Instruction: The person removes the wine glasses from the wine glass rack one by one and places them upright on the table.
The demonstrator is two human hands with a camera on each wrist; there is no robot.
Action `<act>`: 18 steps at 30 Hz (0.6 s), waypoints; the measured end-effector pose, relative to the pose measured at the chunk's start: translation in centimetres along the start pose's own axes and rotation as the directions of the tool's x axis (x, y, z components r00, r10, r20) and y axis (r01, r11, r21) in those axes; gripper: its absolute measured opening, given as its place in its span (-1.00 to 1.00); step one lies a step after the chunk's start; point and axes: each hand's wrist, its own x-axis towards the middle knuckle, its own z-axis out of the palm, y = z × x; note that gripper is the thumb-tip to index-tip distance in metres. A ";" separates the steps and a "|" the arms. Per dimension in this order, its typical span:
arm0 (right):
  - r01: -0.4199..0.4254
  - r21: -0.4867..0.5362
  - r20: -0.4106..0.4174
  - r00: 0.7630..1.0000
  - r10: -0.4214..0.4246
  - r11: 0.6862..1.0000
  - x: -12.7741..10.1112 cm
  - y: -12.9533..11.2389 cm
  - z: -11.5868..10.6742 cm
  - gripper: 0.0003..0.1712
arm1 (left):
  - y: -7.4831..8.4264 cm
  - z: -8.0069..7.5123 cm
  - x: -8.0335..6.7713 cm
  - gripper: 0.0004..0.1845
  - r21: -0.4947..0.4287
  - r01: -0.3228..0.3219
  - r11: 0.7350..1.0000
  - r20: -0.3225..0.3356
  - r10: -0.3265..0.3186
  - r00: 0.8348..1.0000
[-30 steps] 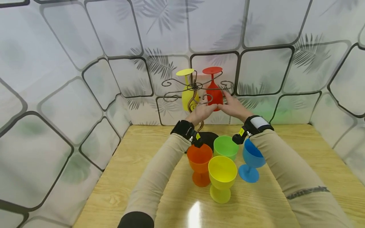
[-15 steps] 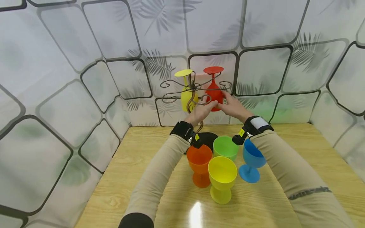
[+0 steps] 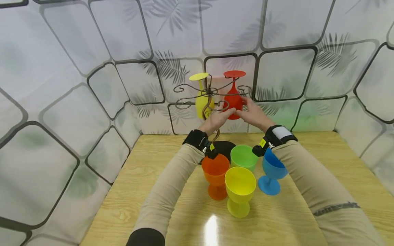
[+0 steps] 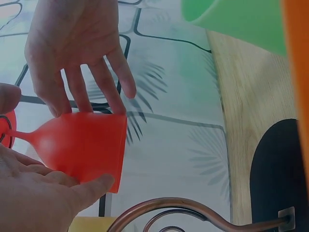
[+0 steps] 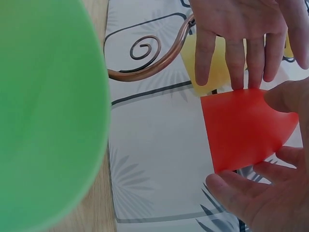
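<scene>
A red plastic goblet point(image 3: 233, 99) hangs upside down at the scrolled wire rack point(image 3: 210, 91), its foot up by the wire arms. My right hand point(image 3: 253, 114) grips its bowl; in the right wrist view the thumb lies over the red goblet point(image 5: 246, 133) with fingers beneath. On the other side, my left hand point(image 3: 216, 119) touches the bowl with extended fingers, seen against the red goblet point(image 4: 82, 142) in the left wrist view. Beside it a yellow goblet point(image 3: 201, 102) hangs inverted on the rack. How the red stem meets the wire is unclear.
Upright on the wooden table point(image 3: 147, 184) stand an orange goblet point(image 3: 216, 175), a green goblet point(image 3: 244, 155), a yellow goblet point(image 3: 240, 186) and a blue goblet point(image 3: 272, 171). The rack's black base point(image 3: 225, 148) sits behind them. A patterned curtain point(image 3: 286, 75) rises close behind the rack.
The red goblet has shifted slightly to the right, and my right hand has moved a little the same way. My left hand stays nearly in place.
</scene>
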 end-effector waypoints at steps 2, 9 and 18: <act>-0.003 -0.002 -0.008 1.000 0.003 1.000 0.0 0.0 0.0 -0.01 | 0.1 0.0 0.0 -0.31 -0.001 -0.001 1.000 0.008 0.001 1.000; -0.022 0.001 -0.025 0.999 0.022 1.000 -0.1 0.2 0.0 -0.02 | 0.0 -0.1 -0.1 -0.29 0.034 0.021 0.999 0.000 -0.021 1.000; -0.007 -0.010 -0.044 0.999 0.006 1.000 -0.1 0.5 0.1 -0.05 | -0.4 0.0 -0.3 -0.17 0.072 0.041 0.997 -0.028 -0.039 0.999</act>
